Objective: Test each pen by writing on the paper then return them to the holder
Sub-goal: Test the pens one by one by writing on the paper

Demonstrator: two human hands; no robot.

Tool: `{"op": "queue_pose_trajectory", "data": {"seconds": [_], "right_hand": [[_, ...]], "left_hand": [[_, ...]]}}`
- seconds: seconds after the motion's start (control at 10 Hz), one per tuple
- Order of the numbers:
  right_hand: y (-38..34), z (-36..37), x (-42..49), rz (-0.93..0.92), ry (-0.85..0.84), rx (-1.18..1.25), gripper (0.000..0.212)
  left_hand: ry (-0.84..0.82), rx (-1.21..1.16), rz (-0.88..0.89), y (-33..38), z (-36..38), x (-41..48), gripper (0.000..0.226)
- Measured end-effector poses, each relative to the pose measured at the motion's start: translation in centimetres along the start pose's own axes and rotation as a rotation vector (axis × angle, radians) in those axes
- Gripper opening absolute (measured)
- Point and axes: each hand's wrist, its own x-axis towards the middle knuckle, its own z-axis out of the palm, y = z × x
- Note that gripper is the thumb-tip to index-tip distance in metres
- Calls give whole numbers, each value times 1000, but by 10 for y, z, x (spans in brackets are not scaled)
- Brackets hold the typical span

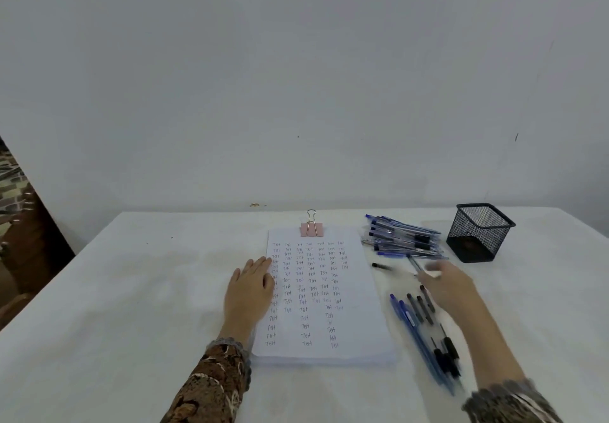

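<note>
My left hand (251,285) lies flat and open on the paper (324,294), my right hand (445,285) pinches a light, slippery pen (416,265) mid-barrel.

Lying flat, white sheet of paper (324,294) filled with handwritten words; heaped beside its far right corner, blue and black plastic pens (403,236); standing upright and empty just right, black mesh holder (479,231); more pens (425,333) lying nearer.

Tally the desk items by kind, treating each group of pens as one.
Black wire-mesh pen holder: 1
Pink binder clip: 1
White paper pad covered in handwriting: 1
Heaps of loose ballpoint pens: 2, one beside the holder, one nearer the person
Total: 5
</note>
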Motion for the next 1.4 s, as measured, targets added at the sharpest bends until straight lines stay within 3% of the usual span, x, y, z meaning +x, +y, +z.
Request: {"op": "queue_pose_trajectory", "data": {"seconds": [0.2, 0.4, 0.5, 0.6, 0.7, 0.8, 0.9, 1.0, 1.1, 1.2, 1.3, 1.4], "right_hand": [[46, -4, 1, 91, -66, -308, 9], [42, -14, 21, 57, -69, -390, 12], [26, -10, 46, -171, 9, -412, 17], [10, 7, 68, -432, -65, -499, 19], [2, 19, 83, -503, -273, -621, 16], [-2, 21, 90, -509, -292, -610, 5], [-16, 18, 84, -506, -265, -115, 12], [-42, 16, 66, -400, -371, 634, 25], [-60, 26, 48, -180, -442, 1300, 50], [-61, 49, 40, -32, -362, 1673, 44], [-57, 72, 33, 64, -259, 1854, 37], [-57, 84, 29, 133, -238, 1960, 46]], "left_hand": [[-4, 9, 3, 1, 0, -1, 45], [-9, 7, -5, 1, 0, -1, 44], [-14, 7, -8, 1, 0, 0, 45], [-15, 0, -8, 2, 0, -2, 45], [-20, 3, -4, 2, -1, -1, 45], [-19, 10, 3, -1, -1, -1, 45], [-14, 6, 1, -2, 0, 0, 45], [-10, 0, 4, 0, 1, 2, 44], [-9, -7, 10, 0, 1, 1, 44], [-6, -12, 11, -1, 0, 0, 44], [-2, -20, 15, -1, 1, 0, 44], [1, -27, 17, -1, 1, 0, 44]]}}
